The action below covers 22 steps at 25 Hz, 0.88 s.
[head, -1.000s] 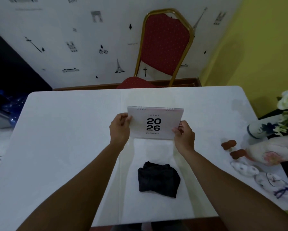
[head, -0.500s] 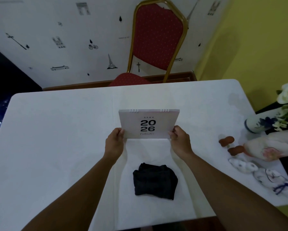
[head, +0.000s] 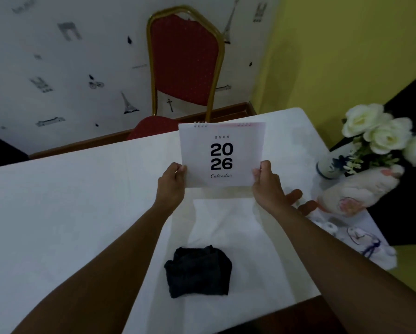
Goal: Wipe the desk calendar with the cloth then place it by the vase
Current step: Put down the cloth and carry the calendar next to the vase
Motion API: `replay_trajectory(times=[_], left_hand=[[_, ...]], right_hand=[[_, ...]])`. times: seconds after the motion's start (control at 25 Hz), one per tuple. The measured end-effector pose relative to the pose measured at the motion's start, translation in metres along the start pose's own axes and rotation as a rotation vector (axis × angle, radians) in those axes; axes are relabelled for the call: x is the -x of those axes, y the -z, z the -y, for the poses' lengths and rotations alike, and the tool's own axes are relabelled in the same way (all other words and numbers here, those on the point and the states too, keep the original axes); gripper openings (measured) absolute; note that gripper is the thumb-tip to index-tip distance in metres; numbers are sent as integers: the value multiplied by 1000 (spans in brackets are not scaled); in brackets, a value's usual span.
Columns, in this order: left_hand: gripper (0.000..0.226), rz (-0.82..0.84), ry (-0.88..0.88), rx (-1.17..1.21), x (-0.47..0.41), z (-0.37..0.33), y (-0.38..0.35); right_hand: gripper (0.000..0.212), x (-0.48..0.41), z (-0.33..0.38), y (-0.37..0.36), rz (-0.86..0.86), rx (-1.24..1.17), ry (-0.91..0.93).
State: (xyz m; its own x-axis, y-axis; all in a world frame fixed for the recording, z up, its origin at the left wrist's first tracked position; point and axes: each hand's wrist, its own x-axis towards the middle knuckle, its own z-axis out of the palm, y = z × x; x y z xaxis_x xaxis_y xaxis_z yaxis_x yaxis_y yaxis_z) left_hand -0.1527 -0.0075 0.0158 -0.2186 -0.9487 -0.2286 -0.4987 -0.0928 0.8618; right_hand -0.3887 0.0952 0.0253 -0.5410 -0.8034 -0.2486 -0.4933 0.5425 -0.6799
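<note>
Head cam: both hands, left hand and right hand, pinch the desk calendar upright, probably checking it; cloth lies untouched, vase off right.

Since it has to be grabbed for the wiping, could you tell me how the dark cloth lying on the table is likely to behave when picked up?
The dark cloth lies in a rumpled fold, so it will probably go floppy and unfold when lifted. It looks soft and light, easy to pinch one-handed. Being fabric, it should neither roll nor slip on the table.

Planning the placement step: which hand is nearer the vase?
Right. The right hand holds the calendar's vase-side edge; the left hand holds the opposite edge, farther from the vase.
</note>
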Motion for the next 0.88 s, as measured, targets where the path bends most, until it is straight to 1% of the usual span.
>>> replay_trajectory(times=[0.12,0.2,0.32,0.44,0.56,0.76,0.88], left_hand=[[33,41,-61,-20,-16,-30,-37],[32,69,-87,-28,-27,-48,-62],[32,97,-92,-43,-43,-66,-95],[34,127,-80,-51,-55,-70,-122],[30,154,-81,-67,-63,-72,-146],[27,193,-99,-78,-76,-71,-176],[27,208,-103,-107,-81,-68,-184]], right_hand=[[15,-10,-19,29,-155,7,-74],[14,-18,-32,45,-238,-73,-68],[16,-34,-47,66,-319,-90,-77],[12,-51,-60,80,-302,-116,-155],[9,-63,-73,87,-280,-140,-228],[25,-73,-84,85,-256,-130,-385],[39,-76,-86,79,-219,-97,-470]])
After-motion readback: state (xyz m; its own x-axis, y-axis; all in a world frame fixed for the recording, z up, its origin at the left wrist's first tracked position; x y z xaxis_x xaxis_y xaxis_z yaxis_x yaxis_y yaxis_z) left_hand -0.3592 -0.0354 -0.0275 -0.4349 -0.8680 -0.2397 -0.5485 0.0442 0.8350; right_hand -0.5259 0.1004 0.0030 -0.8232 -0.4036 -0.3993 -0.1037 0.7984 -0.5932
